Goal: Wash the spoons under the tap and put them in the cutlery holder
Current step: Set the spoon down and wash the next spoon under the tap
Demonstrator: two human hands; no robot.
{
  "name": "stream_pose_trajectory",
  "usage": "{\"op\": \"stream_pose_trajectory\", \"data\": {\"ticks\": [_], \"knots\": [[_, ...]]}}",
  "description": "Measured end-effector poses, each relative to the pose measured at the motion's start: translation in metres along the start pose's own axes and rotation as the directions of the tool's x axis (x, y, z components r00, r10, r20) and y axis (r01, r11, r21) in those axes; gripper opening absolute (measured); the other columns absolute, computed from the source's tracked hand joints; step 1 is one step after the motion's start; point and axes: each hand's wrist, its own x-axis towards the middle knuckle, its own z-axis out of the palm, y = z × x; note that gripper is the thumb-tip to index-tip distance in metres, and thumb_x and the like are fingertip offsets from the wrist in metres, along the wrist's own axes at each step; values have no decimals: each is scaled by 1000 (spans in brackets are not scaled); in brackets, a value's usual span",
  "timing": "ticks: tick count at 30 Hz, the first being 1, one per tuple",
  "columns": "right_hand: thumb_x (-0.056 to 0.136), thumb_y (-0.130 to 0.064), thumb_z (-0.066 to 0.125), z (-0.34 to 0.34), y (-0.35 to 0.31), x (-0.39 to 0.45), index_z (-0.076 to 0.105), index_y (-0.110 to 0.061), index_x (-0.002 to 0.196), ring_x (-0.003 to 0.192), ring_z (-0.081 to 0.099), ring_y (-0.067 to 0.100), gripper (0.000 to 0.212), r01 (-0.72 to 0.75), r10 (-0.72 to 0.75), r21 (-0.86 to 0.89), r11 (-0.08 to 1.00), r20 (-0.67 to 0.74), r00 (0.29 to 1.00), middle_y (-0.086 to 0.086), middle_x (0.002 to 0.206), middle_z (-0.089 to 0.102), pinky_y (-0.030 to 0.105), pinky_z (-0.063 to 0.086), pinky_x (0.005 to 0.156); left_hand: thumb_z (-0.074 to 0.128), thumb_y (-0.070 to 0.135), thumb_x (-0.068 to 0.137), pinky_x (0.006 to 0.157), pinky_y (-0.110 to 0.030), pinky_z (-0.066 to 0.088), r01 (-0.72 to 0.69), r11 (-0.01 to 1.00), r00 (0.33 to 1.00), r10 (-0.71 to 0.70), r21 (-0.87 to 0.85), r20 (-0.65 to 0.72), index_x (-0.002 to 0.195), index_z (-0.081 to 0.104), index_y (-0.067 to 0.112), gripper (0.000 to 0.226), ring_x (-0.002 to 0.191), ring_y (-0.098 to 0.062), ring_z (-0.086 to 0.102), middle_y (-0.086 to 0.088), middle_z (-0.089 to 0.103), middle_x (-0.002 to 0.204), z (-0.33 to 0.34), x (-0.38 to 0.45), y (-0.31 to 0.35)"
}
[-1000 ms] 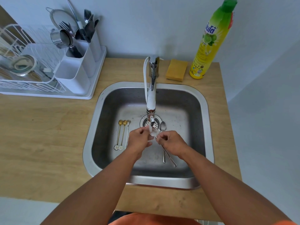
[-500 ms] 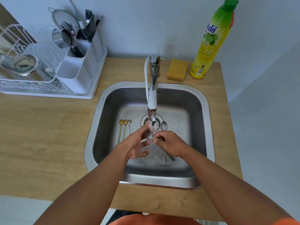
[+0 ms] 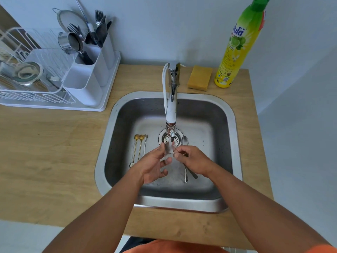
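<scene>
Now the left hand (image 3: 153, 164) is seen turned palm-up beneath the running water, its fingers loosened and spread, where a second ago its fingertips were pinched together against those of the other hand; the spoon being washed (image 3: 168, 149) is laid across its fingers, bowl uppermost in the stream, and whether it is actually gripped there cannot be told through the water. The right hand (image 3: 193, 161) is kept curled, its thumb and forefinger closed on what appears to be the spoon's lower part, though the contact is blurred. By this change the rubbing seems to have been given over to rinsing, so the washing of this one spoon is judged nearly done, with its transfer not yet begun. Both forearms are held low and converge over the sink (image 3: 109, 136), directly under the tap (image 3: 171, 114). Just beyond the right hand a silver spoon (image 3: 184, 141) lies on the basin floor, and to the left three slender spoons (image 3: 140, 143) are laid side by side, unwashed as far as can be judged. The cutlery holder (image 3: 85, 84) stands well apart on the counter to the left.
</scene>
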Motion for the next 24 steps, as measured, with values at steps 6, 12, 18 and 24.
{"op": "stream_pose_trajectory", "data": {"ticks": [6,12,18,24], "knots": [[102,-23,64,-1,-3,-2,73,-19,94,72,54,2,13,15,-17,36,999,40,999,-16,76,63,25,46,75,70,62,82,64,-28,40,-31,997,999,33,65,-33,107,79,41,34,76,-8,55,11,71,93,10,7,5],[102,-27,65,-2,0,-5,74,-15,92,73,54,7,18,2,-1,61,998,-16,1000,1,79,67,29,46,74,87,50,73,59,-27,37,-134,969,930,195,208,-311,90,73,29,31,75,-11,59,5,75,90,25,12,6],[100,-27,67,-2,2,-8,73,-22,88,63,52,1,15,-5,2,-43,999,-65,998,-13,71,65,22,44,64,91,34,78,57,-20,51,-218,889,887,352,402,-298,84,76,20,21,70,-12,61,4,72,75,29,9,0],[101,-21,65,6,-4,-11,70,-31,82,59,51,-1,22,26,-31,-45,999,-114,993,-18,67,63,13,41,57,72,48,94,65,-28,44,-176,915,833,335,364,-440,82,75,20,30,65,-9,64,6,79,73,38,8,7]]}}
